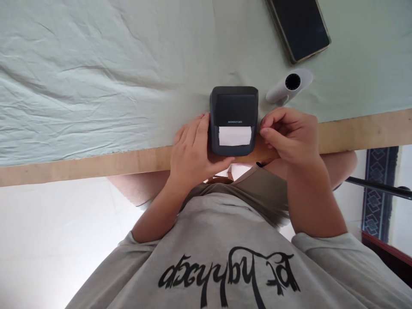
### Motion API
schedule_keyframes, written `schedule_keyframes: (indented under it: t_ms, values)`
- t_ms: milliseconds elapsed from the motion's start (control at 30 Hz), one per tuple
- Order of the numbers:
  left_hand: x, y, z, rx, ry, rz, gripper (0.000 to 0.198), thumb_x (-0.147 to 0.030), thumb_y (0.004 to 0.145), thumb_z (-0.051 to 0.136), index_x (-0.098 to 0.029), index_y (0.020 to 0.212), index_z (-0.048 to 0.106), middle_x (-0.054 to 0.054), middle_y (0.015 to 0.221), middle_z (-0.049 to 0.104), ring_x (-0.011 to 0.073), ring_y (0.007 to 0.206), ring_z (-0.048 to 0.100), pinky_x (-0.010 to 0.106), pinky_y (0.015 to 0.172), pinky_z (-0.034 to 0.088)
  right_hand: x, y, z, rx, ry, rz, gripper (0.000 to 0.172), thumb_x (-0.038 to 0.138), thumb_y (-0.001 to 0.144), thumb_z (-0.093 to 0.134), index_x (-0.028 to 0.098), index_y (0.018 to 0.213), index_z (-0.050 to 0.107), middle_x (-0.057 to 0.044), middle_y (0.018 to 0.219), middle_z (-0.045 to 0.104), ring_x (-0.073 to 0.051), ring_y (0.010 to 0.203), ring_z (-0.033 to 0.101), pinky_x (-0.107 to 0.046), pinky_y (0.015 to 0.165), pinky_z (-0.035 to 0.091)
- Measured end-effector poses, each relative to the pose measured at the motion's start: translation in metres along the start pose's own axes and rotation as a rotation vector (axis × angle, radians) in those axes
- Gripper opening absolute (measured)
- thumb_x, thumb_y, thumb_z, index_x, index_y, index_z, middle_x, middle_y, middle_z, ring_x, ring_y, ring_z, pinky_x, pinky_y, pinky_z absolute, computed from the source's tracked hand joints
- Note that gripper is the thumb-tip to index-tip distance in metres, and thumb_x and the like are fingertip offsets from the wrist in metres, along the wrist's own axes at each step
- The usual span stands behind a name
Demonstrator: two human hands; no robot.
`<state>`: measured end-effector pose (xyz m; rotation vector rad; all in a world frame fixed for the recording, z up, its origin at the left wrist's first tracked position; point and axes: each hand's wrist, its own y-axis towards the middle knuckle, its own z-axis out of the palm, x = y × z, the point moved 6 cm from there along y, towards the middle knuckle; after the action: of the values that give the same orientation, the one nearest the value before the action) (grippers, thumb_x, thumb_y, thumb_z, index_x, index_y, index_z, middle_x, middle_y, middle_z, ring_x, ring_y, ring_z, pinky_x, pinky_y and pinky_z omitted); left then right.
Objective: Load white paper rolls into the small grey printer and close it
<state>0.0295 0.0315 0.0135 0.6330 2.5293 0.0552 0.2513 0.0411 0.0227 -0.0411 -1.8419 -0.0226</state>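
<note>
A dark label printer (234,105) sits at the table's front edge, with a white paper label (234,136) showing at its slot. My left hand (195,143) holds the printer from its left side, fingers along that side and thumb at the near edge. Just right of the printer is my right hand (288,133), its thumb and index finger pinched together and the other fingers curled. Whatever may be between those fingertips is too small or hidden to make out.
Beyond my right hand stands a pale cylindrical device (279,91) with a black round end. A dark phone (302,28) lies farther back. The table (106,81) has a wrinkled pale green cloth and a bare wooden front edge (363,128).
</note>
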Motion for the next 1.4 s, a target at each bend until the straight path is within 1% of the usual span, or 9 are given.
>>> schedule_keyframes:
  t_ms: [200, 333, 433, 533, 633, 733, 833, 1067, 1400]
  values:
    - [0.001, 0.001, 0.0, 0.03, 0.023, -0.029, 0.101, -0.068, 0.085, 0.076, -0.008, 0.159, 0.041, 0.026, 0.154, 0.061, 0.0424, 0.144, 0.06, 0.052, 0.122, 0.044, -0.001, 0.003, 0.001, 0.005, 0.014, -0.026, 0.04, 0.051, 0.085, 0.084, 0.026, 0.076, 0.054, 0.004, 0.07, 0.058, -0.007, 0.05, 0.044, -0.025, 0.042, 0.034]
    - [0.003, 0.004, 0.006, 0.053, 0.062, -0.078, 0.121, -0.085, 0.077, 0.077, -0.007, 0.161, 0.041, 0.029, 0.156, 0.059, 0.0461, 0.145, 0.058, 0.052, 0.121, 0.044, -0.004, 0.003, 0.003, -0.02, -0.019, 0.008, 0.038, 0.059, 0.089, 0.077, 0.028, 0.089, 0.055, 0.005, 0.073, 0.059, -0.008, 0.05, 0.049, -0.024, 0.04, 0.039]
    - [0.005, 0.005, 0.009, 0.065, 0.082, -0.11, 0.131, -0.093, 0.072, 0.076, -0.005, 0.163, 0.041, 0.03, 0.156, 0.058, 0.0476, 0.146, 0.057, 0.052, 0.12, 0.044, -0.005, 0.002, 0.007, -0.016, -0.1, 0.022, 0.029, 0.052, 0.096, 0.071, 0.027, 0.089, 0.057, 0.004, 0.071, 0.057, -0.009, 0.051, 0.052, -0.024, 0.041, 0.041]
    - [0.007, 0.004, 0.009, 0.067, 0.069, -0.136, 0.127, -0.094, 0.075, 0.072, -0.009, 0.164, 0.041, 0.028, 0.157, 0.058, 0.0463, 0.147, 0.055, 0.051, 0.121, 0.044, -0.007, 0.001, 0.008, -0.061, -0.151, 0.035, 0.025, 0.045, 0.097, 0.069, 0.026, 0.086, 0.057, 0.004, 0.07, 0.058, -0.009, 0.05, 0.055, -0.025, 0.042, 0.042]
    - [0.009, 0.004, 0.008, 0.069, 0.044, -0.156, 0.121, -0.093, 0.078, 0.07, -0.014, 0.165, 0.042, 0.024, 0.161, 0.056, 0.0451, 0.149, 0.053, 0.051, 0.123, 0.042, -0.009, 0.002, 0.008, -0.09, -0.257, 0.052, 0.012, 0.039, 0.097, 0.065, 0.028, 0.101, 0.065, 0.003, 0.077, 0.067, -0.013, 0.054, 0.06, -0.029, 0.048, 0.05]
    - [0.009, 0.004, 0.007, 0.064, 0.044, -0.158, 0.118, -0.091, 0.079, 0.07, -0.015, 0.165, 0.043, 0.023, 0.161, 0.056, 0.0438, 0.15, 0.054, 0.051, 0.124, 0.042, -0.005, 0.003, 0.01, -0.042, -0.482, 0.012, 0.031, 0.034, 0.1, 0.058, 0.03, 0.129, 0.066, -0.001, 0.086, 0.075, -0.019, 0.07, 0.071, -0.038, 0.068, 0.061]
    - [0.008, 0.004, 0.005, 0.045, 0.045, -0.151, 0.116, -0.091, 0.08, 0.069, -0.014, 0.164, 0.045, 0.022, 0.16, 0.058, 0.0429, 0.148, 0.056, 0.05, 0.125, 0.042, -0.002, 0.003, 0.012, -0.004, -0.643, -0.013, 0.039, 0.033, 0.103, 0.052, 0.029, 0.139, 0.065, -0.005, 0.093, 0.078, -0.025, 0.087, 0.075, -0.044, 0.083, 0.062]
    - [0.009, 0.004, 0.004, 0.02, 0.0, -0.152, 0.112, -0.09, 0.08, 0.072, -0.018, 0.162, 0.048, 0.02, 0.158, 0.061, 0.0429, 0.146, 0.058, 0.052, 0.123, 0.043, 0.001, 0.0, 0.014, -0.007, -0.633, -0.058, 0.044, 0.032, 0.103, 0.049, 0.028, 0.144, 0.066, -0.008, 0.118, 0.082, -0.03, 0.103, 0.077, -0.048, 0.09, 0.062]
    - [0.008, 0.007, 0.002, 0.014, -0.029, -0.155, 0.108, -0.089, 0.079, 0.074, -0.02, 0.16, 0.052, 0.019, 0.154, 0.064, 0.0425, 0.143, 0.061, 0.053, 0.122, 0.044, 0.0, 0.0, 0.017, 0.031, -0.638, 0.007, 0.053, 0.026, 0.1, 0.045, 0.025, 0.149, 0.065, -0.01, 0.115, 0.081, -0.034, 0.1, 0.076, -0.054, 0.089, 0.06]
